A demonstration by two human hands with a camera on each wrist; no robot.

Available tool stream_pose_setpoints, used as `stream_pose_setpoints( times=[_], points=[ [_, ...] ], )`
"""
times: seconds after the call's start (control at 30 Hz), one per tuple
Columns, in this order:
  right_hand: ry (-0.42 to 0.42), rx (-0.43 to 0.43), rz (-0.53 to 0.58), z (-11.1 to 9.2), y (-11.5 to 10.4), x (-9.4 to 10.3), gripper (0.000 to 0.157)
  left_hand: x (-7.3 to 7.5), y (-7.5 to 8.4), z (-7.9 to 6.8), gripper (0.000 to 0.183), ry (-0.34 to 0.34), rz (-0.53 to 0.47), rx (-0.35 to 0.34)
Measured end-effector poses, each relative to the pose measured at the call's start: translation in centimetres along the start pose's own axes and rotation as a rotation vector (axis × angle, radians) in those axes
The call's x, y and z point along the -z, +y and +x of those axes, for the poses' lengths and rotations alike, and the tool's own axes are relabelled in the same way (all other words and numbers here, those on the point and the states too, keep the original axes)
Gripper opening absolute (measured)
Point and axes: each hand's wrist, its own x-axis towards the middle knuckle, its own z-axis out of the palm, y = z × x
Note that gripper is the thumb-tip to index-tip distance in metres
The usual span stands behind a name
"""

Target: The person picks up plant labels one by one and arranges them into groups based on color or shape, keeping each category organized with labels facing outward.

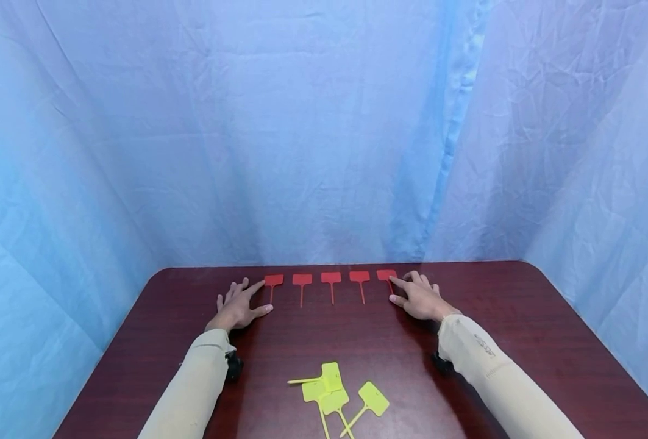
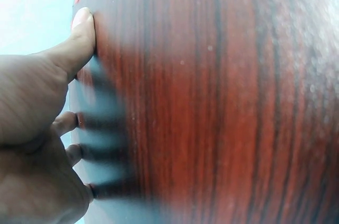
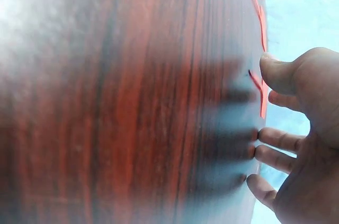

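Several red plant labels (image 1: pixel 331 278), each with a flat head and a thin stem, lie in a row along the table's far edge, stems toward me. My left hand (image 1: pixel 238 306) has its fingers spread, the index fingertip at the edge of the leftmost red label (image 1: pixel 274 280) and the thumb near its stem. At the row's other end, my right hand (image 1: pixel 422 301) reaches with its index finger onto the rightmost red label (image 1: pixel 386 275), the thumb beside the stem. In the right wrist view that label (image 3: pixel 257 83) shows by the thumb. Neither hand grips anything.
Several yellow plant labels (image 1: pixel 330 377) lie in a loose, partly overlapping pile near the table's front. The dark red wood-grain table (image 1: pixel 313 335) has rounded far corners. Pale blue cloth (image 1: pixel 324 134) hangs behind it and along both sides.
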Motion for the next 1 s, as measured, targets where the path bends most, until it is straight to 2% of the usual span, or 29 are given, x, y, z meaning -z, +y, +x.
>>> stream_pose_setpoints(
  times=[0.3, 0.53, 0.83, 1.0],
  points=[
    [0.066, 0.035, 0.031, -2.2, -0.8, -0.2, 0.056, 0.0, 0.3, -0.1, 0.077, 0.000, -0.025, 0.010],
    [0.115, 0.124, 0.012, -4.9, -2.7, 0.0, 0.054, -0.2, 0.0, 0.1, 0.078, 0.006, -0.030, 0.009],
    [0.049, 0.172, -0.025, -8.0, -5.1, -0.4, 0.049, 0.1, -0.3, 0.0, 0.083, 0.004, -0.041, -0.022],
    [0.044, 0.211, -0.028, -9.2, -6.0, -0.5, 0.045, -0.1, 0.6, -0.4, 0.087, 0.055, -0.019, -0.050]
  ],
)
